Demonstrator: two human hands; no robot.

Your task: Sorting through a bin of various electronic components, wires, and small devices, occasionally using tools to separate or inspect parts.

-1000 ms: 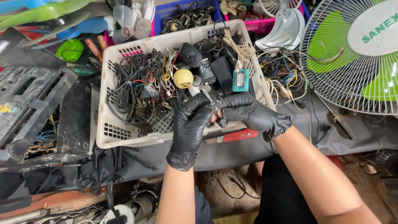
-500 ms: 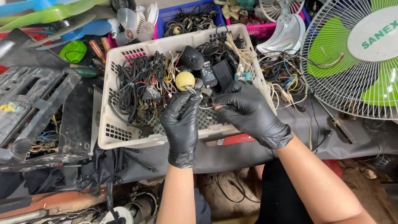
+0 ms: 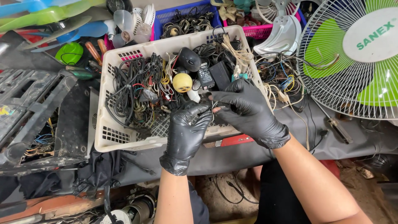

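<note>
Whatever the left hand (image 3: 186,135) and right hand (image 3: 248,110) pinch between their gloved fingertips is too small and too covered by the fingers to identify; only a thin bit of wire (image 3: 214,108) shows there. Just beyond the grip, the basket (image 3: 124,143) floor is mostly buried under tangled cables (image 3: 137,89). To the right of the grip, the fan (image 3: 356,58) is cut off by the frame's edge. Below the grip, both forearms run out of view.
</note>
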